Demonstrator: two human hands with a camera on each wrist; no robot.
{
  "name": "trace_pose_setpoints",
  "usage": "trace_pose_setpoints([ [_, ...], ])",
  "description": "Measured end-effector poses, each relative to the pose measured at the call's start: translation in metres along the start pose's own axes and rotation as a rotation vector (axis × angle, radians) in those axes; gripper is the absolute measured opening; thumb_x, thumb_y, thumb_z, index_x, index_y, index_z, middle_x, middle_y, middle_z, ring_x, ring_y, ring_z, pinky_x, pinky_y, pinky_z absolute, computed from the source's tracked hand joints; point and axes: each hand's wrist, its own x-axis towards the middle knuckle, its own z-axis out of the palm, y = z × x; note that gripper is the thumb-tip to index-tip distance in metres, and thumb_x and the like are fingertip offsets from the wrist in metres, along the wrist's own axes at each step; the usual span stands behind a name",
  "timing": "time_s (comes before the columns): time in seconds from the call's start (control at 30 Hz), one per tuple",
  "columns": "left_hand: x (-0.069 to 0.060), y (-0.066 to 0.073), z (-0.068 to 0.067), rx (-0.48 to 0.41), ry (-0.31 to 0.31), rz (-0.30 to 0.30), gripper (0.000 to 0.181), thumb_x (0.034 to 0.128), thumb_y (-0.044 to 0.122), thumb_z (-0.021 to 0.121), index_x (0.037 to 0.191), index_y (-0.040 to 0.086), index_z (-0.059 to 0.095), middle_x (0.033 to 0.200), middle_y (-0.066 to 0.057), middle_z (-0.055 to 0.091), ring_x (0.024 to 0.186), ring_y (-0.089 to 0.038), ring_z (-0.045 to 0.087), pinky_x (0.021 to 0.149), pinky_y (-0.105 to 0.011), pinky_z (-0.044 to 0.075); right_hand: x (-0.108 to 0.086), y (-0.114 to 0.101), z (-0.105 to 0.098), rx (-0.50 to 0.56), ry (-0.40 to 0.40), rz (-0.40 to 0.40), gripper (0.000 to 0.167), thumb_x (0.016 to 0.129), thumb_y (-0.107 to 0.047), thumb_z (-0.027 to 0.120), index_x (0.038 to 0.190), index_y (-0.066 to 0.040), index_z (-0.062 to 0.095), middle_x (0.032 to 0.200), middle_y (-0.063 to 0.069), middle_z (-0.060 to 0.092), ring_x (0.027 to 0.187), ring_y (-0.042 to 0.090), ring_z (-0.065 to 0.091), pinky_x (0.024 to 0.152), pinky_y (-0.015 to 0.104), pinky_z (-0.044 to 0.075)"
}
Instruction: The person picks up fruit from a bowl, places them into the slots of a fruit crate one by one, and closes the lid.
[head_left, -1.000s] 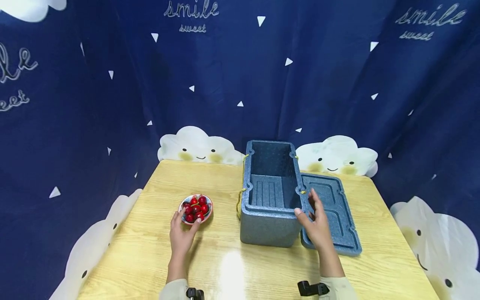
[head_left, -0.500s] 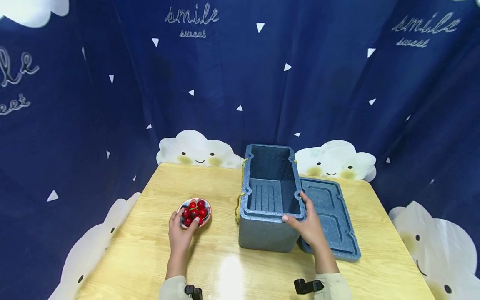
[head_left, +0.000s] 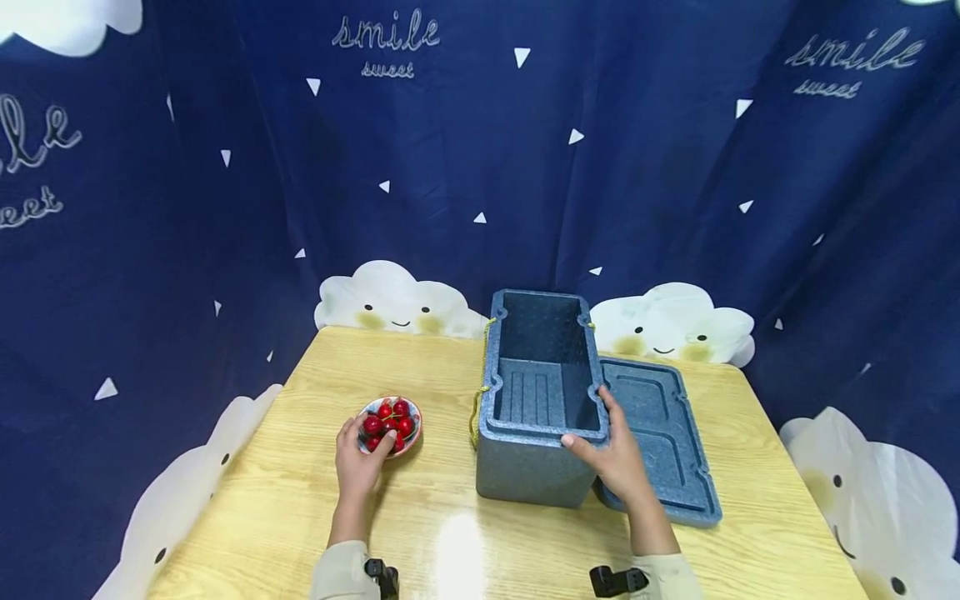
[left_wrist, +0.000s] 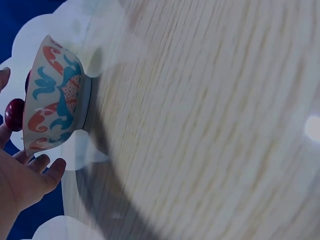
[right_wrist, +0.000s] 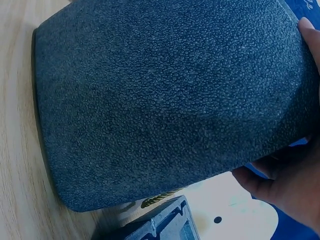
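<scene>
A small patterned bowl (head_left: 417, 433) of several red cherries stands on the left part of the table. My left hand (head_left: 358, 467) is at its near left rim, thumb and a finger around one cherry (head_left: 372, 426). In the left wrist view that cherry (left_wrist: 14, 115) shows above the bowl's rim (left_wrist: 26, 107), between fingertips of the left hand (left_wrist: 22, 182). My right hand (head_left: 621, 461) grips the near right corner of an open blue-grey box (head_left: 525, 471), thumb on the near side. The right wrist view has the box (right_wrist: 170, 100) large, with the right hand (right_wrist: 300, 185) at its edge.
A blue-grey lid (head_left: 660, 433) lies right of the box on the wooden table (head_left: 450, 375). Yellow rope (head_left: 475, 421) hangs at the box's left side. Behind the table is a dark blue curtain (head_left: 450, 125) with cloud faces.
My right hand has moved left onto the box's corner and taken hold of it. The left thumb and finger have closed around a cherry in the bowl.
</scene>
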Motion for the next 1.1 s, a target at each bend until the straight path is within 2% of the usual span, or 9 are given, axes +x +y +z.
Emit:
trace_pose_setpoints([
  [0.3,0.004,-0.007,-0.003,0.025,0.101,0.047,0.047,0.0778,0.010,0.074,0.119,-0.006,0.057,0.130,-0.027,0.042,0.119,-0.046,0.039,0.100,-0.052,0.028,-0.003,0.002,0.003,0.018,0.029,-0.009,0.095,0.076,-0.024,0.077,0.148,-0.011,0.018,0.147,0.023,0.023,0.131,0.040,0.025,0.101,0.056,0.024],
  [0.5,0.002,-0.008,-0.007,0.039,0.140,0.068,0.041,0.0769,0.007,0.075,0.114,-0.004,0.061,0.127,-0.024,0.047,0.118,-0.043,0.042,0.098,-0.050,0.033,-0.006,0.004,0.005,0.044,0.050,-0.026,0.093,0.075,-0.022,0.078,0.147,-0.011,0.021,0.145,0.023,0.026,0.129,0.039,0.028,0.101,0.054,0.024],
  [0.67,-0.009,0.001,-0.008,-0.009,0.195,0.069,0.041,0.0756,0.006,0.076,0.113,-0.003,0.061,0.124,-0.022,0.051,0.117,-0.041,0.044,0.092,-0.053,0.038,-0.003,0.006,0.005,0.036,0.057,-0.039,0.092,0.074,-0.023,0.077,0.147,-0.009,0.022,0.145,0.024,0.025,0.129,0.041,0.027,0.100,0.056,0.024],
  [0.83,-0.019,0.012,-0.008,-0.078,0.259,0.035,0.041,0.0739,0.003,0.076,0.112,-0.003,0.062,0.109,-0.021,0.062,0.101,-0.037,0.057,0.093,-0.049,0.036,-0.002,0.005,0.003,0.031,0.053,-0.027,0.093,0.074,-0.021,0.077,0.147,-0.008,0.021,0.147,0.022,0.024,0.131,0.040,0.025,0.101,0.056,0.023],
  [0.9,-0.022,0.017,-0.008,-0.097,0.271,0.029,0.041,0.0741,0.002,0.076,0.112,-0.003,0.062,0.103,-0.021,0.064,0.095,-0.036,0.060,0.091,-0.046,0.038,-0.003,0.001,0.003,0.037,0.048,-0.019,0.093,0.075,-0.020,0.077,0.148,-0.008,0.020,0.148,0.021,0.022,0.132,0.039,0.023,0.101,0.056,0.022],
  [1.1,-0.029,0.037,-0.007,-0.133,0.281,0.021,0.040,0.0735,0.001,0.076,0.111,-0.001,0.063,0.093,-0.015,0.066,0.083,-0.026,0.060,0.079,-0.040,0.045,-0.006,-0.022,-0.001,0.086,0.047,-0.049,0.093,0.074,-0.012,0.076,0.145,0.003,0.018,0.144,0.031,0.021,0.129,0.047,0.023,0.099,0.061,0.022],
])
